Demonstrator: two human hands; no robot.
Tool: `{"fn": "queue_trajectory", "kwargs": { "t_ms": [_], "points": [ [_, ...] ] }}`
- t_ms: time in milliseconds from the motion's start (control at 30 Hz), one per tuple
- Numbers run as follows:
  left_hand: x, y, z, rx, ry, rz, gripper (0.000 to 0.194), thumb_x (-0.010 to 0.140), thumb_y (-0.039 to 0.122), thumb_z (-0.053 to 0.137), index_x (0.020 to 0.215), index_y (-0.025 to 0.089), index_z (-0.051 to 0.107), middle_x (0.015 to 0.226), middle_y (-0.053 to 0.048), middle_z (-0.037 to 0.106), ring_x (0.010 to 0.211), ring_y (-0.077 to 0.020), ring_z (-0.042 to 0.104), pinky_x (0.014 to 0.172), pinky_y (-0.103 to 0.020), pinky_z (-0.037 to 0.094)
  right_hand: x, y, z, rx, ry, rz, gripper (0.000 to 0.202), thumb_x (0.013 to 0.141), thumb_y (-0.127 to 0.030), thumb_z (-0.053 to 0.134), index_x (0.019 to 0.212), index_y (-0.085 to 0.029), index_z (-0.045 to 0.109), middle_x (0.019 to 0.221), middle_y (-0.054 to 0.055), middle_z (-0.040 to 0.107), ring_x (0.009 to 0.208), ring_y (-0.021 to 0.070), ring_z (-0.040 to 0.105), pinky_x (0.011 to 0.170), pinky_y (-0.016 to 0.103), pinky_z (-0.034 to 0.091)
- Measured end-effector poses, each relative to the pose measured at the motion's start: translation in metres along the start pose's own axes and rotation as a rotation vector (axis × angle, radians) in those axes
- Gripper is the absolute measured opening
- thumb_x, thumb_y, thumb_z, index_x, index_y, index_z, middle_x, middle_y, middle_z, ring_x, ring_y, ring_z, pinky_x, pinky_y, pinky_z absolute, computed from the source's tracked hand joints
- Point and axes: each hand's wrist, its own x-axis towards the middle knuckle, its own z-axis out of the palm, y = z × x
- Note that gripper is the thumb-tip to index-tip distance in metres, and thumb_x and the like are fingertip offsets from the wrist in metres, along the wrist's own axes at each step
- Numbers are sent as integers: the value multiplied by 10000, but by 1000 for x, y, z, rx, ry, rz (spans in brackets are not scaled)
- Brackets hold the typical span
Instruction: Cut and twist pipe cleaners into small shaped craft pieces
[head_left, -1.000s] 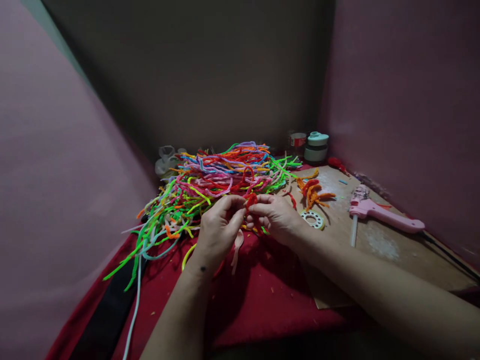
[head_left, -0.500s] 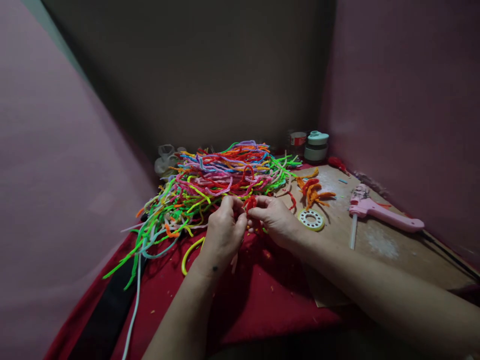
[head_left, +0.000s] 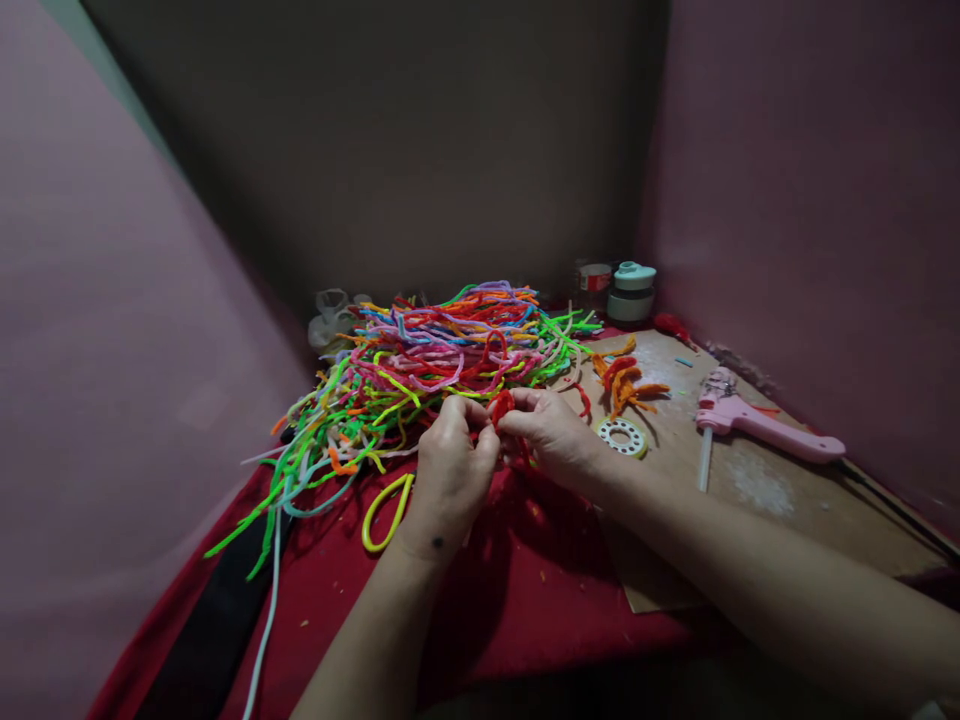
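Observation:
Between the fingertips of both hands is a bent, looped red pipe cleaner [head_left: 502, 405]. My left hand [head_left: 457, 455] pinches it from the left, with its fingers curled and its back toward me. From the other side my right hand [head_left: 551, 435] grips the same red piece between thumb and forefinger. Part of the red piece is hidden behind the fingers. Just beyond the hands lies a big heap of fuzzy pipe cleaners [head_left: 450, 350] in many colours. A yellow loop [head_left: 386, 512] rests on the red cloth beside my left wrist.
At right, a pink glue gun [head_left: 772, 430] with a clear stick lies on a brown board [head_left: 682, 520]. Near it are a round white holed disc [head_left: 622, 437] and a bundle of orange pipe cleaners [head_left: 630, 385]. A lidded jar [head_left: 632, 293] stands behind. A white cord [head_left: 268, 620] hangs at left.
My left hand has shifted slightly to the right, uncovering more of the yellow loop. The red pipe cleaner's loop has turned a little between my fingers.

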Motion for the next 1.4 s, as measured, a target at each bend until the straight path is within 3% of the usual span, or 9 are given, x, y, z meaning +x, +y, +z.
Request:
{"fn": "queue_trajectory", "kwargs": {
  "t_ms": [400, 600, 700, 833, 967, 1067, 1167, 1300, 1400],
  "points": [
    [-1, 5, -4, -2, 19, -25, 70, 702, 145, 499, 750, 194, 483, 693, 6, 571, 640, -138, 572, 619, -267, 452, -2, -2, 2, -17, 35, -6, 67, 594, -151, 620, 630, -144, 563, 522, -47, 526, 441, 56, 432, 435, 190, 339],
    [5, 0, -17, -712, -140, -123, 199, 692, 184, 609, 857, 165, 499, 864, -28, 622, 754, -149, 628, 713, -313, 514, 4, -8, -4, 106, 23, 34, 168, 611, -238, 679, 689, -144, 564, 567, 7, 595, 450, 107, 514, 407, 218, 365],
    [6, -1, -22, -854, -219, -126, 165, 738, 204, 605, 880, 156, 537, 835, -39, 649, 725, -149, 641, 732, -328, 516, 6, -9, -7, 130, 0, 26, 175, 619, -231, 682, 706, -139, 562, 600, 17, 603, 429, 94, 492, 391, 217, 350],
    [4, -1, -23, -724, -153, -87, 111, 770, 243, 592, 830, 154, 621, 719, -24, 652, 621, -127, 616, 641, -271, 511, 4, -10, -5, 109, 5, 20, 151, 609, -202, 679, 691, -129, 575, 604, 3, 591, 422, 68, 458, 402, 210, 334],
    [2, -2, -23, -462, -59, 135, 99, 764, 233, 601, 796, 178, 677, 745, -14, 636, 656, -113, 576, 640, -226, 476, 1, -12, -3, 40, -4, 12, 115, 604, -181, 668, 664, -126, 587, 542, -24, 545, 422, 60, 434, 415, 206, 324],
    [2, -4, -25, -359, -103, 264, 131, 796, 217, 559, 856, 193, 673, 784, -13, 631, 725, -117, 572, 700, -223, 457, 0, -13, -3, 8, -12, 22, 85, 609, -166, 647, 653, -130, 584, 520, -32, 524, 420, 60, 417, 414, 205, 319],
    [3, -7, -27, -297, -124, 253, 160, 794, 219, 563, 939, 193, 625, 827, -11, 626, 756, -117, 572, 696, -213, 450, 0, -12, -4, -21, -17, 39, 56, 610, -145, 624, 635, -133, 575, 491, -44, 494, 403, 54, 392, 402, 199, 303],
    [4, -9, -31, -109, -169, 322, 63, 806, 202, 538, 830, 178, 591, 758, 4, 591, 684, -97, 541, 642, -195, 422, 3, -10, -7, -62, -30, 54, 48, 624, -156, 607, 651, -135, 573, 496, -43, 496, 395, 59, 398, 392, 202, 301],
    [5, -7, -34, 29, -232, 421, 115, 833, 155, 472, 799, 170, 581, 763, -8, 570, 691, -97, 523, 655, -202, 405, 2, -8, -7, -82, -15, 48, 39, 618, -143, 594, 646, -136, 568, 501, -45, 500, 390, 58, 391, 387, 204, 306]
  ]
}}
